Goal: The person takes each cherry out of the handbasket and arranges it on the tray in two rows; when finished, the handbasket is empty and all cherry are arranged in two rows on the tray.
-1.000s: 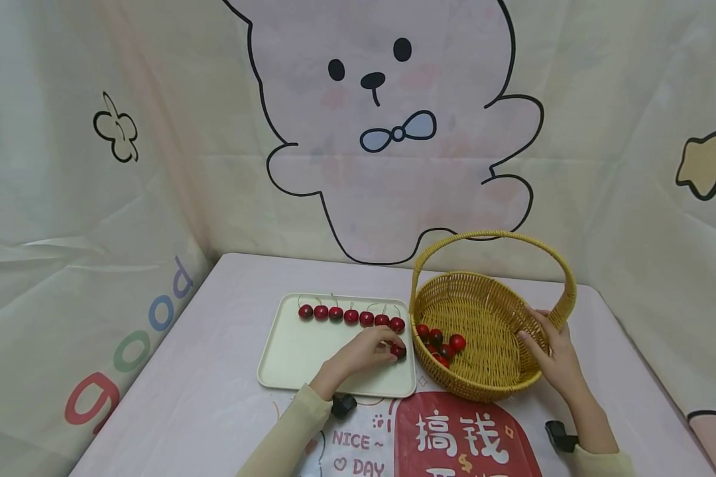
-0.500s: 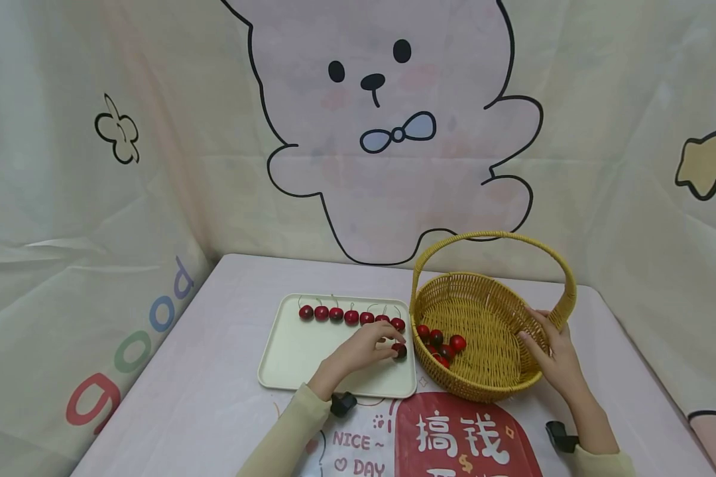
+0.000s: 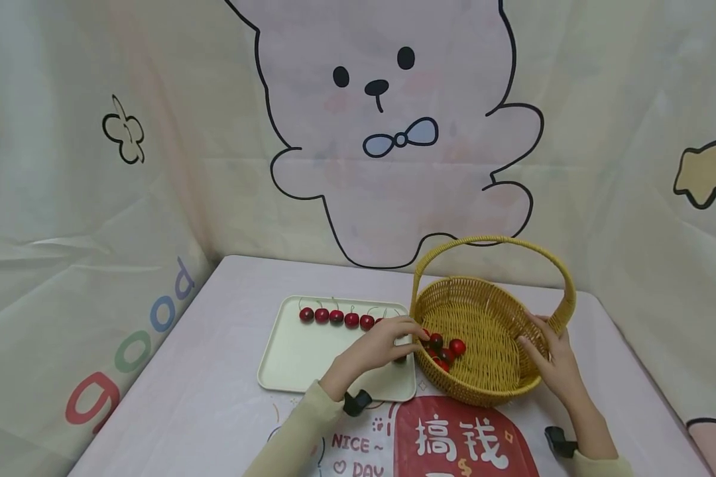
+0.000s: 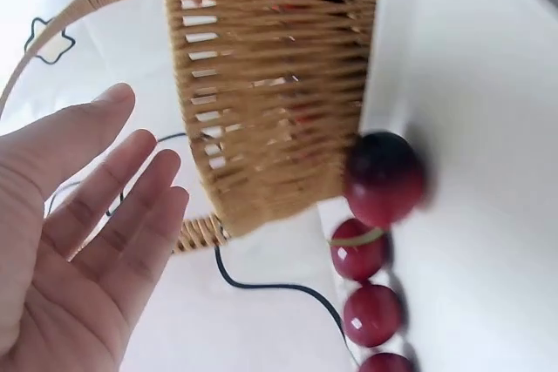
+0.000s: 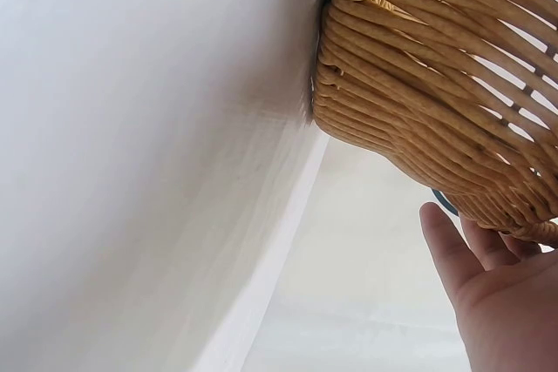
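Observation:
My left hand (image 3: 382, 341) reaches over the right end of the cream tray (image 3: 301, 361), its fingertips at the near-left rim of the yellow wicker basket (image 3: 492, 361). In the left wrist view its fingers are spread, with nothing between them. Below it a dark red cherry (image 4: 384, 179) lies on the tray, apart from a row of stemmed cherries (image 3: 337, 317) along the far edge; the hand partly hides the row's right end. Several cherries (image 3: 457, 347) sit in the basket's left side. My right hand (image 3: 556, 361) holds the basket's right rim, thumb inside and fingers outside.
The basket's tall arched handle (image 3: 492, 240) rises above the bowl. A red printed patch (image 3: 465, 437) with white characters marks the front of the white tabletop (image 3: 173, 397). A fabric backdrop (image 3: 227, 199) with a cartoon bear stands behind.
My left hand has let go of the cherry at the tray's right end and moved right, up to the basket's rim. My right hand stays on the basket.

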`<control>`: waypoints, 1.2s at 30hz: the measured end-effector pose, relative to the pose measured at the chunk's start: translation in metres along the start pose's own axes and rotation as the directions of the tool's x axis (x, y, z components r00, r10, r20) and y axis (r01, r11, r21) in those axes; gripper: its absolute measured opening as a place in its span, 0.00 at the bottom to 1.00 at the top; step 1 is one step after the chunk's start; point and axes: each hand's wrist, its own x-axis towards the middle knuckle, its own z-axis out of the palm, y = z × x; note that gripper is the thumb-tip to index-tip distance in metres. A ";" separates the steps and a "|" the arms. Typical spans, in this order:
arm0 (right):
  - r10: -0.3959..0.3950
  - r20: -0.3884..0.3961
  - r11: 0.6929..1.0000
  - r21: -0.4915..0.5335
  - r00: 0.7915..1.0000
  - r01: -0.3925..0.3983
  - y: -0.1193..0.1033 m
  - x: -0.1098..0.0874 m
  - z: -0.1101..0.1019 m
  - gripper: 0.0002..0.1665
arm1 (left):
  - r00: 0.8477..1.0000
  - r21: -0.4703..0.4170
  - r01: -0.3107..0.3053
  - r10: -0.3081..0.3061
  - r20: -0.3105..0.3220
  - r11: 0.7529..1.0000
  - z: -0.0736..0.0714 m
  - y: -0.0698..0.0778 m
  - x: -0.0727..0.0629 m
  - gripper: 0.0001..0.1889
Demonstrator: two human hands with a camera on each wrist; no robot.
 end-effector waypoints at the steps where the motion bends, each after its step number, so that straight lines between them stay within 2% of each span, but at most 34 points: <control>1: 0.001 -0.002 1.000 -0.002 1.000 -0.001 0.000 0.000 0.000 0.31 | 1.000 -0.002 -0.014 0.014 0.009 1.000 0.001 0.002 0.004 0.11; 7: 0.002 0.003 1.000 -0.007 1.000 -0.002 0.000 -0.001 0.000 0.31 | 0.994 0.024 -0.059 0.057 0.092 0.998 0.008 0.003 0.026 0.13; 10: 0.005 0.007 1.000 -0.003 1.000 -0.005 0.000 -0.002 0.000 0.31 | 0.988 0.045 -0.058 0.051 0.146 0.997 0.014 0.002 0.037 0.13; 18: 0.018 0.006 1.000 -0.009 1.000 -0.017 -0.001 -0.001 -0.001 0.32 | 0.957 0.086 -0.070 0.042 0.288 0.994 0.029 0.002 0.061 0.14; 24: 0.024 0.008 1.000 -0.015 1.000 -0.024 0.000 0.000 -0.001 0.31 | 0.939 0.148 -0.112 0.056 0.339 0.983 0.039 0.000 0.076 0.14; 31: 0.023 0.008 1.000 -0.010 1.000 -0.022 -0.002 -0.001 0.000 0.32 | 0.919 0.251 -0.103 -0.004 0.395 0.963 0.047 -0.002 0.091 0.12; 36: 0.014 0.005 1.000 -0.005 1.000 -0.014 -0.002 0.000 0.000 0.31 | 0.903 0.282 -0.111 -0.022 0.430 0.953 0.052 -0.007 0.100 0.13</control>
